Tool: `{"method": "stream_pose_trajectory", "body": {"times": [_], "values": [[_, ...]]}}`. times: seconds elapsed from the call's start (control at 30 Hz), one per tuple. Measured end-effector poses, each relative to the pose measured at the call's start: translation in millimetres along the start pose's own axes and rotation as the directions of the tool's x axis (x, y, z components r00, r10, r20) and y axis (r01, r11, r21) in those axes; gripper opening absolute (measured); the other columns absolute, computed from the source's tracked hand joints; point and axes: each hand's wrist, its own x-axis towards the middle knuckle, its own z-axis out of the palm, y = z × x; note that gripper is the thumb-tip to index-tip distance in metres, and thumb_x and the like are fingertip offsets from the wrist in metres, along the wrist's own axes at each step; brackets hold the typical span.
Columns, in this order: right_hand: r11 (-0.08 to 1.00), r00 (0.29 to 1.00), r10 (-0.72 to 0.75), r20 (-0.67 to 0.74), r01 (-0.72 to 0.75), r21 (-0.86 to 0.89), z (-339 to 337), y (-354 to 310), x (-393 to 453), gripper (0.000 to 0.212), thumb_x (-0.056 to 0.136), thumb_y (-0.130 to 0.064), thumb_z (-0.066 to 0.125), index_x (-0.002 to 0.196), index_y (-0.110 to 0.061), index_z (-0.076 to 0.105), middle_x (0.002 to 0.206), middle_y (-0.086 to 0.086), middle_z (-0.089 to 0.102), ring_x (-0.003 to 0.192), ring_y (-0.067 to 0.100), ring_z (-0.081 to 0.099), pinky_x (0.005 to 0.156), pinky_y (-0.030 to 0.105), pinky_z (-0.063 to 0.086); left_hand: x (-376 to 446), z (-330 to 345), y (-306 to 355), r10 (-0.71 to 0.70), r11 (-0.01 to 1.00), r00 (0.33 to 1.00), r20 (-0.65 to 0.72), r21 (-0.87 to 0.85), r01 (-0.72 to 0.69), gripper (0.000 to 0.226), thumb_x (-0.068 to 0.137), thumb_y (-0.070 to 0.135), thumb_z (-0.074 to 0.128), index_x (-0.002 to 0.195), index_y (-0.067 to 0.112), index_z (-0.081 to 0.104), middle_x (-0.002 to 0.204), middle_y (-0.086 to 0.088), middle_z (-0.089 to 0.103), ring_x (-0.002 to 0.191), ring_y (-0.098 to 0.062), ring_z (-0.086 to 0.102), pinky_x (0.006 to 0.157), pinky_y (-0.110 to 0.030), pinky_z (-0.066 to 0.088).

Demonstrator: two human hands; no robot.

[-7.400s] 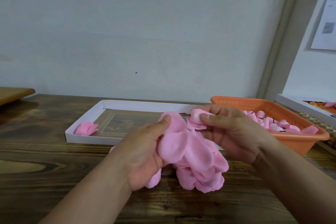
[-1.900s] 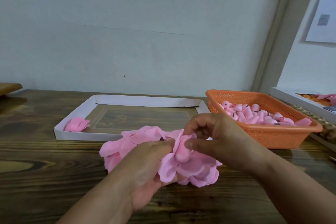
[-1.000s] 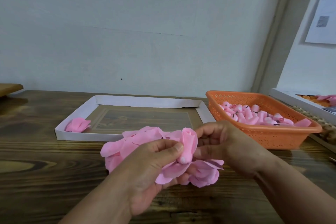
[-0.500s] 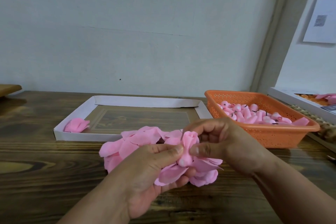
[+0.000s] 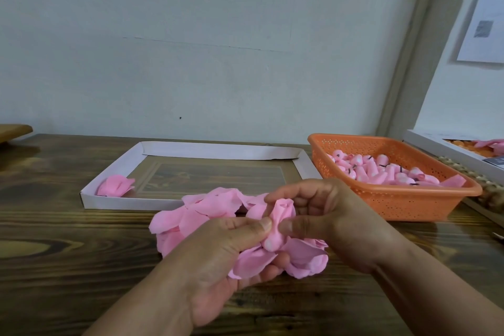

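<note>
Open wood table (image 5: 68, 254) across lower left and bottom of frame: free passage. Centre blocked: petal pile (image 5: 191, 215), with left hand (image 5: 218, 259) and right hand (image 5: 335, 224) pinching a bud (image 5: 278, 224) over it. Behind, white tray (image 5: 114, 202) has a low rim and a mostly bare floor, one pink flower (image 5: 116, 185) in its left corner. Right centre: tall-walled orange basket (image 5: 395, 199) just beside the tray; the gap between them is probably too tight, view unclear. Wall (image 5: 218, 49) closes the back.

Covered and cut off
The left hand (image 5: 218, 262) hides part of the petals (image 5: 196, 213); the paper (image 5: 491, 8) leaves the right edge.
</note>
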Motion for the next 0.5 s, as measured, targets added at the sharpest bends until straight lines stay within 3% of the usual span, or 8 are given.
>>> {"method": "stream_pose_trajectory", "body": {"times": [0.13,0.23,0.3,0.4,0.5], "values": [[0.999,0.999,-0.008,-0.035,0.007,-0.042,-0.9,0.1,1.9,0.016,0.075,0.015,0.064,0.087,0.005,0.068,0.087,0.025,0.07,0.076,0.03,0.067,0.071,0.035,0.057,1.9,-0.7,-0.9,0.015,0.999,1.0,0.001,-0.036,-0.015,0.018,0.074,0.018,0.067,0.076,0.004,0.077,0.08,-0.019,0.073,0.066,-0.024,0.07,0.052,-0.026,0.055],[0.994,0.993,0.009,-0.118,-0.022,-0.105,-5.4,0.6,3.3,0.012,0.074,0.01,0.066,0.085,0.005,0.069,0.087,0.025,0.07,0.077,0.035,0.066,0.074,0.045,0.055,2.3,-5.7,-1.7,0.054,0.987,0.999,0.005,-0.154,-0.052,0.027,0.089,0.026,0.058,0.093,0.006,0.075,0.099,-0.024,0.071,0.086,-0.034,0.071,0.073,-0.042,0.06],[0.99,0.986,0.012,-0.165,-0.036,-0.139,-8.6,1.9,3.9,0.013,0.074,0.009,0.067,0.086,0.006,0.068,0.087,0.024,0.07,0.077,0.036,0.066,0.074,0.046,0.055,0.9,-7.9,-3.0,0.066,0.975,0.997,0.028,-0.215,-0.059,0.032,0.087,0.027,0.054,0.102,0.006,0.073,0.106,-0.023,0.07,0.096,-0.037,0.069,0.081,-0.045,0.058],[0.986,0.981,0.001,-0.193,-0.034,-0.166,-10.7,5.3,5.5,0.012,0.075,0.012,0.066,0.085,0.007,0.069,0.077,0.023,0.069,0.058,0.02,0.062,0.056,0.028,0.054,1.1,-10.3,-9.5,0.052,0.969,0.999,-0.016,-0.241,-0.054,0.033,0.071,0.013,0.063,0.098,-0.003,0.072,0.1,-0.022,0.072,0.088,-0.03,0.072,0.065,-0.034,0.061],[0.986,0.984,0.01,-0.176,-0.039,-0.16,-9.2,8.5,6.6,0.012,0.075,0.012,0.067,0.082,0.003,0.07,0.068,0.016,0.068,0.05,0.013,0.058,0.048,0.021,0.048,3.3,-8.3,-13.6,0.063,0.987,0.991,-0.115,-0.14,-0.079,0.018,0.084,0.001,0.056,0.092,-0.005,0.071,0.092,-0.022,0.073,0.08,-0.027,0.073,0.057,-0.028,0.059]]}}
